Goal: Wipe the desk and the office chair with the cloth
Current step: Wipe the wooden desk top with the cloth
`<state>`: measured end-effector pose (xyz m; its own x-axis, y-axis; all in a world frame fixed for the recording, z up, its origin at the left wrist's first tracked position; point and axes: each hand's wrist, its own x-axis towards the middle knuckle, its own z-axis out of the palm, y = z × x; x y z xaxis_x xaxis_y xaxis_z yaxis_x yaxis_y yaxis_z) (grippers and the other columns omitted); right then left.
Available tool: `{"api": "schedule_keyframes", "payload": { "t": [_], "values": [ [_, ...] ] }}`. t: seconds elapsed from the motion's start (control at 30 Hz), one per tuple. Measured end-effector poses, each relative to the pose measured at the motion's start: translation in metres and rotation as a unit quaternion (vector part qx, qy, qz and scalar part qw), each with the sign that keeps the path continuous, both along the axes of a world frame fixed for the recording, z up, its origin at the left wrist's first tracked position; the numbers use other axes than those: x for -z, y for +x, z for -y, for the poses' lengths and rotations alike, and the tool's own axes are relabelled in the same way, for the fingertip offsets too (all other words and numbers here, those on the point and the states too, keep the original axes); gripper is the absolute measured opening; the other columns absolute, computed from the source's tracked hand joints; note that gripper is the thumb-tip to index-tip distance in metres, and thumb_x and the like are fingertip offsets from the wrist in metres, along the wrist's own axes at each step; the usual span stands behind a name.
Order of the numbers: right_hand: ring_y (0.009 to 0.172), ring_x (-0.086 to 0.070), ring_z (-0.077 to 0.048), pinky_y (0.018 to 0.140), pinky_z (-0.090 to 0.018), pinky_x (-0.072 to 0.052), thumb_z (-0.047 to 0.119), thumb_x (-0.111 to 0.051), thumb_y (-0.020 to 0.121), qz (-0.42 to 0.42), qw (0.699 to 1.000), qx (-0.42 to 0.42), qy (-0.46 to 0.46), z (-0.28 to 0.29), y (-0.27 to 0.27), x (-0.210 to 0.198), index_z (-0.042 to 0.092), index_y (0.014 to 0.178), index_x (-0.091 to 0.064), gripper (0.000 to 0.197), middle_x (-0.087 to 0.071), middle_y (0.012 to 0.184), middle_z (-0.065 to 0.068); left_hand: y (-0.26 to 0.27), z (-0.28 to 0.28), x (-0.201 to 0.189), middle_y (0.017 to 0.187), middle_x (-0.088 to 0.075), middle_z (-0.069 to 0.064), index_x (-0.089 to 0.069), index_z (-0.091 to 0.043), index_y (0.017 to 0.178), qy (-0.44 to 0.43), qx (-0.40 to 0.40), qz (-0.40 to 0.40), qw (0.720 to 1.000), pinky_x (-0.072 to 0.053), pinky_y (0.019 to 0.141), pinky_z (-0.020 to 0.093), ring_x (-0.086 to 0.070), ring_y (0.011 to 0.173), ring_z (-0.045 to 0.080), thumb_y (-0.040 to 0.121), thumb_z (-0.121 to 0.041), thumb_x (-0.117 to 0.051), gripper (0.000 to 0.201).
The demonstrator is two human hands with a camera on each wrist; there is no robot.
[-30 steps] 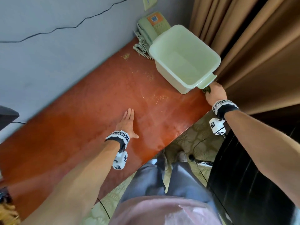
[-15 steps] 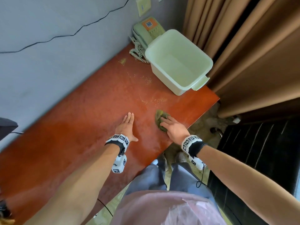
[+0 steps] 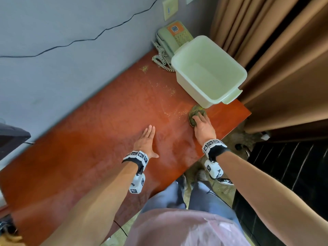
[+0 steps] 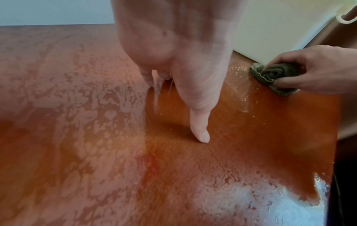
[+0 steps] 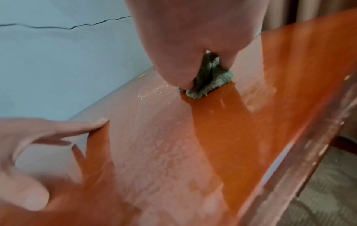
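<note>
Left hand [image 3: 145, 141], lower centre of frame, lies flat and relaxed on the desk [image 3: 99, 132], holding nothing. Right hand [image 3: 203, 126], centre right, clutches the bunched green cloth [image 3: 194, 112] against the desktop, touching the pale basin [image 3: 209, 73]. Risk: a wipe could nudge the basin or sweep the crumbs [image 3: 175, 113] off the edge. Cloth looks wadded and damp.
</note>
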<state>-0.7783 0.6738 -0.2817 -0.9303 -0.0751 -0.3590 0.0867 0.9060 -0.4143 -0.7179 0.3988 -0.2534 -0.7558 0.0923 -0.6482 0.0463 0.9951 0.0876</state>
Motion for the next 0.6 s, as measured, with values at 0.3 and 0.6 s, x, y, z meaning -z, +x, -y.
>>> {"api": "schedule_keyframes", "payload": {
  "t": [0.3, 0.6],
  "values": [
    [0.156, -0.018, -0.035, 0.127, -0.045, -0.022, -0.001, -0.051, 0.098, -0.026, 1.0, 0.011, -0.007, 0.035, -0.042, 0.003, 0.014, 0.151, -0.043, 0.057, -0.031, 0.165, -0.013, 0.002, 0.005, -0.002, 0.169, 0.024, -0.009, 0.02, -0.024, 0.162, 0.029, 0.0, -0.02, 0.999, -0.037, 0.119, 0.027, 0.011, 0.158, 0.01, 0.075, -0.057, -0.085, 0.14],
    [0.151, -0.031, -0.039, 0.125, -0.044, -0.025, -0.002, -0.054, 0.096, -0.053, 0.996, -0.063, -0.021, 0.044, -0.069, -0.002, 0.013, 0.143, -0.052, 0.049, -0.04, 0.16, -0.015, 0.004, 0.009, 0.003, 0.169, 0.022, -0.009, 0.019, -0.024, 0.163, 0.043, -0.017, -0.022, 0.999, -0.025, 0.126, 0.03, 0.011, 0.158, 0.009, 0.074, -0.055, -0.086, 0.141]
  ]
}}
